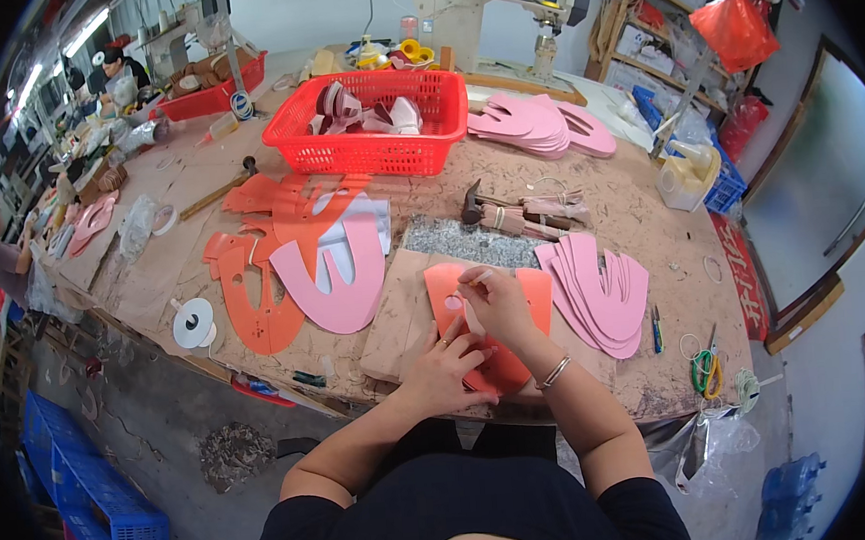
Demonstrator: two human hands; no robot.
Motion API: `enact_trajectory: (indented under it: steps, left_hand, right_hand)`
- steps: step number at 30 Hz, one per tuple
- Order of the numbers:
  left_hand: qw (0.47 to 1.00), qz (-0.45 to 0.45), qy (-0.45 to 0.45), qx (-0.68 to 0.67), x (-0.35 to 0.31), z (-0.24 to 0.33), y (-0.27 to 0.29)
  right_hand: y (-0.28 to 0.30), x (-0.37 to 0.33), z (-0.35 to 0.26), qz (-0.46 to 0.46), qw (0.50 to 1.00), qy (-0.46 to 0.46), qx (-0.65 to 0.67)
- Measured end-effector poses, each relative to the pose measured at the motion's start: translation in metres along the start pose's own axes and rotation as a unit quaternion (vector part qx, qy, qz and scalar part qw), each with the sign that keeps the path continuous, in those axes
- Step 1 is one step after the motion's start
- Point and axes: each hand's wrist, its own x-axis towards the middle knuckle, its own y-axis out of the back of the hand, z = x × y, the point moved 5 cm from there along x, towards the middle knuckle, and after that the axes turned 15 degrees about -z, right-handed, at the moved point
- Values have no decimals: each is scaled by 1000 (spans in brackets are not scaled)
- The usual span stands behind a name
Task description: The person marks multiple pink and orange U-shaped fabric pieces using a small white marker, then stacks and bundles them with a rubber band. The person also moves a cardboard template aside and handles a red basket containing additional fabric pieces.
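An orange U-shaped template with cut-out holes lies on a board at the near middle of the bench. My left hand lies on its left arm and lower part, fingers stretched and pressing down. Over the template my right hand is closed in a pinch; a slim pale thing shows below its fingers, too small to name. Pink U-shaped pieces lie fanned in a stack just right of my right hand. Further left, more orange templates overlap a single pink piece.
A red basket of cut pieces stands behind. A hammer lies by bundled tools and a speckled stone slab. Green-and-yellow scissors are near the right edge. A sewing machine stands at the back. Blue crates sit on the floor.
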Motion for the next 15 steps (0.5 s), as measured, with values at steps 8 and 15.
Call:
enact_trajectory:
  steps: [8, 15]
  left_hand:
    - [1000, 10, -1, 14, 1, -1, -1]
    - [1000, -3, 16, -2, 1, -1, 1]
  right_hand:
    - [4, 3, -14, -27, 990, 32, -134]
    - [20, -25, -2, 14, 995, -61, 73]
